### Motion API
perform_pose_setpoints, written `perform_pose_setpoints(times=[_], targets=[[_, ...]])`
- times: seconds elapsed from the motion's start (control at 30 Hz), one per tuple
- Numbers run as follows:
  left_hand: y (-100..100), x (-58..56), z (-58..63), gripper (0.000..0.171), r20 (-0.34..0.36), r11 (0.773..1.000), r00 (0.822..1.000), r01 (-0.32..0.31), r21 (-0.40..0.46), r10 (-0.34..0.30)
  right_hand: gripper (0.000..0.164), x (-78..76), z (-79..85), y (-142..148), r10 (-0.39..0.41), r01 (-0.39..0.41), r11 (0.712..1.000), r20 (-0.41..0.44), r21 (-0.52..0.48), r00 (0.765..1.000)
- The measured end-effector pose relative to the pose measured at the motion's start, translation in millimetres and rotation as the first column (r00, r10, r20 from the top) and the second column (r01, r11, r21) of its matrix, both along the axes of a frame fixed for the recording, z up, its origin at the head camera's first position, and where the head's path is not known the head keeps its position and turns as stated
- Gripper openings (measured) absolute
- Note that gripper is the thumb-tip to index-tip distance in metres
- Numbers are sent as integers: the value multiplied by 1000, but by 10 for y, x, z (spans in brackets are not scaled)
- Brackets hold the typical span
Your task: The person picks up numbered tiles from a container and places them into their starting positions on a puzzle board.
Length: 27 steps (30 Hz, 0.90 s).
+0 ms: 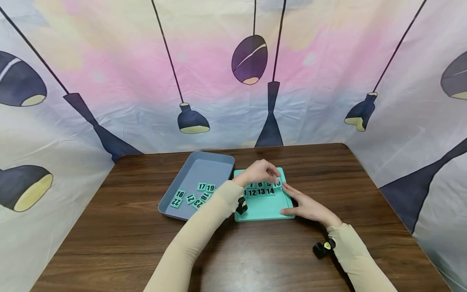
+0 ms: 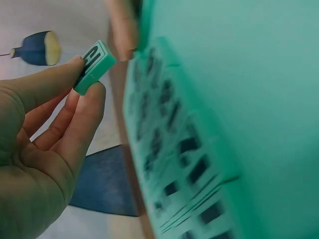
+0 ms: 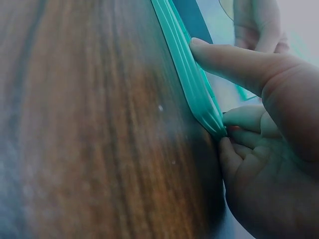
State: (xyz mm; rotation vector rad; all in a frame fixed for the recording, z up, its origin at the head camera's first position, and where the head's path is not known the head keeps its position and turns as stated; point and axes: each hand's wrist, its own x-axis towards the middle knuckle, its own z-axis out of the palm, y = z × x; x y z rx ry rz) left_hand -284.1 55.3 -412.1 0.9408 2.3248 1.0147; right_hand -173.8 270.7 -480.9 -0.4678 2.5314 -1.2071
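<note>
Between thumb and fingertips my left hand [image 1: 258,172] pinches a small green number tile [image 2: 94,68], which reads like 15 in the left wrist view. That hand is above the far right part of a turquoise number puzzle board [image 1: 263,209]. Rows of numbered tiles [image 1: 260,192] lie in the board, ending at 14 in the nearest row; my left hand hides some of them. At the board's right side my right hand [image 1: 308,206] grips the rim, thumb over the top and fingers along the side edge.
Left of the board stands a grey-blue tray [image 1: 208,165] with several loose tiles, among them a 17 tile [image 1: 202,186] and a 22 tile [image 1: 176,202]. Both rest on a dark wooden table [image 1: 120,227]. A patterned cloth [image 1: 219,81] hangs behind its far edge.
</note>
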Motion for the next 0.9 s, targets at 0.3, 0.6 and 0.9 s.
perform_pose_setpoints(times=[0.3, 0.6, 0.9], targets=[[93, 26, -210, 15, 0, 1000, 1000, 15, -25, -15, 99, 7, 13, -23, -2, 2, 1000, 2, -1, 1000], [137, 102, -281, 10, -80, 999, 997, -3, -41, 0, 97, 23, 12, -41, 7, -7, 1000, 1, -2, 1000], [161, 128, -287, 8, -147, 998, 989, 7, -64, -16, 98, 25, 36, -35, -5, 5, 1000, 12, 6, 1000]])
